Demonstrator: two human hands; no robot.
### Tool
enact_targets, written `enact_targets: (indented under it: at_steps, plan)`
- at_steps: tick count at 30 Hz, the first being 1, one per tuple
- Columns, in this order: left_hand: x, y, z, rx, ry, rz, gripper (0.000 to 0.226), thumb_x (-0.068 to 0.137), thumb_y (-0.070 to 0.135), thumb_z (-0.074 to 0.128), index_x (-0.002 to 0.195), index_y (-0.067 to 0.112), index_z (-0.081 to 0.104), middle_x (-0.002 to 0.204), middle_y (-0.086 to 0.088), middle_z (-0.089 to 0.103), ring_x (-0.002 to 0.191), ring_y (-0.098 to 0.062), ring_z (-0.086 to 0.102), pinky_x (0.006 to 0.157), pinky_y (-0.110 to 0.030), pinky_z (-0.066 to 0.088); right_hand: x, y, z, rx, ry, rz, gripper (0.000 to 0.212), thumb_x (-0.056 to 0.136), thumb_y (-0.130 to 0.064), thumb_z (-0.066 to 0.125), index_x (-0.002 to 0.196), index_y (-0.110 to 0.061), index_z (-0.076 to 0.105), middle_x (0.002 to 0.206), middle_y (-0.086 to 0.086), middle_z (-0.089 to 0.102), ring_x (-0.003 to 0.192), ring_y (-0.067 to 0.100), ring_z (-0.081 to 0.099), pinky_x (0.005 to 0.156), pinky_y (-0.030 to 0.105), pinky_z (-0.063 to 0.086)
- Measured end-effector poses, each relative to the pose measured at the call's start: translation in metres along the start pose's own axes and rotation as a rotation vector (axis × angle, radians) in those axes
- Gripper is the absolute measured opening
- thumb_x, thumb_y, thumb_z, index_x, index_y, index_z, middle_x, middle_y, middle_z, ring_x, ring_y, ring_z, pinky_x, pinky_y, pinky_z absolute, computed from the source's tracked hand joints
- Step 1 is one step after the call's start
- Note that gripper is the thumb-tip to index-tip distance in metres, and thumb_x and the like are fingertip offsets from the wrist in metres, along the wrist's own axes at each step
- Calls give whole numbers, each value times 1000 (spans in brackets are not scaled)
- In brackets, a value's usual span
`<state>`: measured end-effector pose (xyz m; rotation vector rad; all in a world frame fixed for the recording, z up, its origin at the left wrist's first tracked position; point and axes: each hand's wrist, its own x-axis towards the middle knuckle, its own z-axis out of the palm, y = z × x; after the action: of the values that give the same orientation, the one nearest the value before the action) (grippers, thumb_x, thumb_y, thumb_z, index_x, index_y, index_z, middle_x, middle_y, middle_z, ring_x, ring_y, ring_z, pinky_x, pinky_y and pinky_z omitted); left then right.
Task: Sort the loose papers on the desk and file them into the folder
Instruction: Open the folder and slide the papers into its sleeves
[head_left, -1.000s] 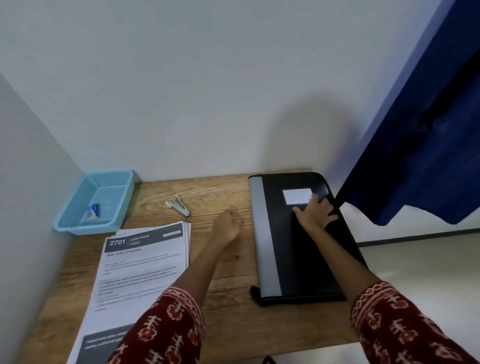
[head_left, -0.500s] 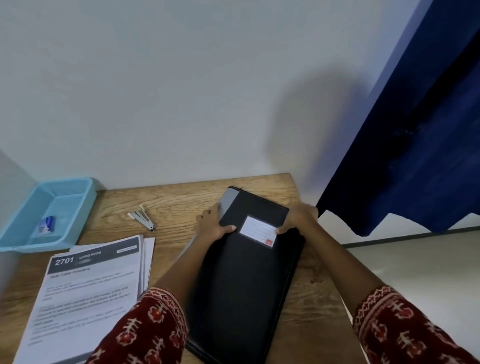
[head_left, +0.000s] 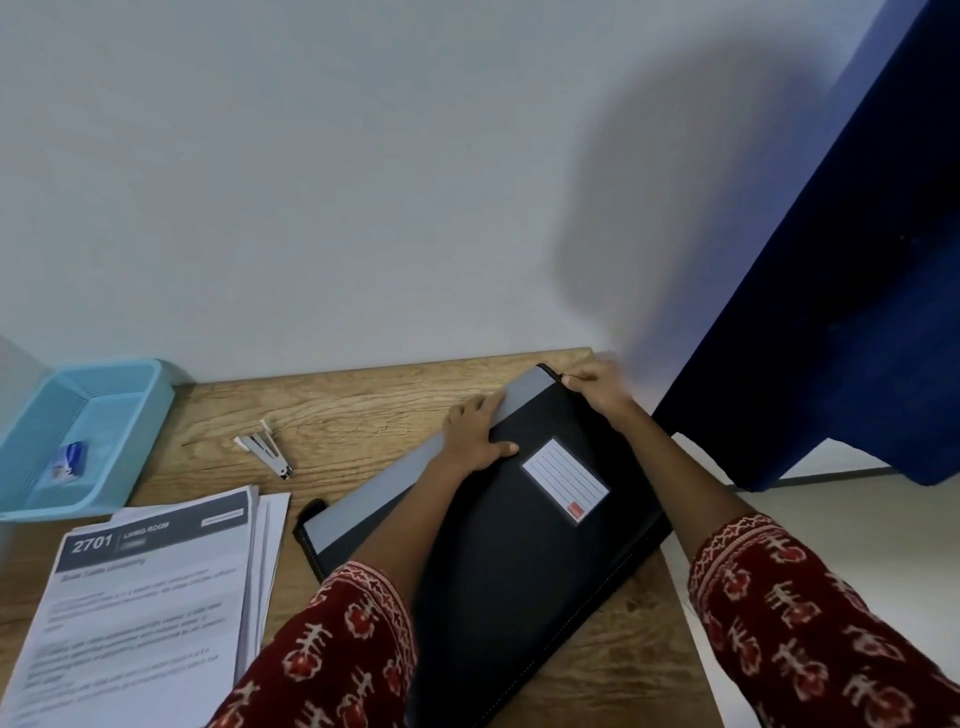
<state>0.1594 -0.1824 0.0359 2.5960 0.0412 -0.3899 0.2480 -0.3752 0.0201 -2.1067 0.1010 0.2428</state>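
Head view: the black zip folder lies slantwise on the bench, closed, right of the paper stack. My left hand presses flat on the grey spine, fingers straight. My right hand pinches what looks like the zip pull at the far corner. I'd keep the left pressing firmly and draw the zip steadily round the edge.

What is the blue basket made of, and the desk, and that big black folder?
The blue basket looks like glossy moulded plastic, with slotted walls. The desk shows brown grain and knots, so wood or a wood-look laminate; I cannot tell which. The black folder looks like matte faux leather or vinyl, with stitching along its edge and a smooth grey spine strip.
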Motion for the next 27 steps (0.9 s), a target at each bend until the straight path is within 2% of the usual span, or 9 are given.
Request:
enact_targets:
  at_steps: [3,5,7,10,14,17,21,23,27]
  plan:
    - [16,9,-1,27,-35,67,79,83,36,65,148,28,19,154,-3,20,137,-31,18,113,-40,12,7,5,-20,-39,6,7,22,89,-7,59,107,-11,71,101,4,67,91,14,59,90,28,46]
    - [22,21,-1,95,-54,100,74,86,32,62,147,27,20,155,-4,16,138,-33,16,114,-43,7,10,5,-29,-110,12,-6,25,91,-7,56,111,-15,70,95,-1,63,79,9,56,79,22,46]
    - [23,34,1,206,-73,95,71,89,29,58,147,25,19,156,-6,9,141,-34,11,114,-50,4,13,3,-32,-131,32,-14,20,88,-6,57,102,-11,71,90,-2,61,70,9,54,70,20,45]
    - [20,44,7,292,-158,92,85,85,41,61,149,22,9,157,-8,-6,143,-34,-4,111,-58,2,18,3,-31,-112,64,-32,13,80,1,59,91,4,66,86,5,60,77,18,56,65,24,47]
    - [21,42,4,300,-228,97,106,74,50,70,150,22,1,156,-8,-13,143,-34,-12,110,-59,-2,23,2,-33,-21,-17,35,12,83,7,57,77,0,65,67,4,56,51,10,52,42,15,43]
    - [20,44,5,322,-241,94,107,75,47,70,150,21,-2,156,-9,-14,142,-35,-14,111,-60,-2,27,4,-35,41,-24,66,10,83,8,62,90,3,66,68,4,54,56,10,52,44,11,47]
    - [22,47,6,355,-262,70,107,78,46,68,150,20,-6,156,-10,-17,141,-36,-17,110,-61,-3,32,-1,-31,-19,71,-83,21,75,20,57,82,5,70,67,-1,60,48,-4,57,49,8,48]
    - [23,48,6,368,-268,62,107,78,46,68,150,20,-7,155,-10,-18,141,-37,-18,110,-61,-3,31,2,-32,-20,63,-130,20,72,21,58,80,7,70,71,7,65,46,-8,56,51,10,49]
    - [22,48,8,390,-290,68,107,78,46,67,149,19,-9,155,-10,-20,140,-37,-20,109,-62,-4,19,19,-36,153,66,73,18,79,13,60,76,-3,68,72,6,62,54,4,57,59,18,52]
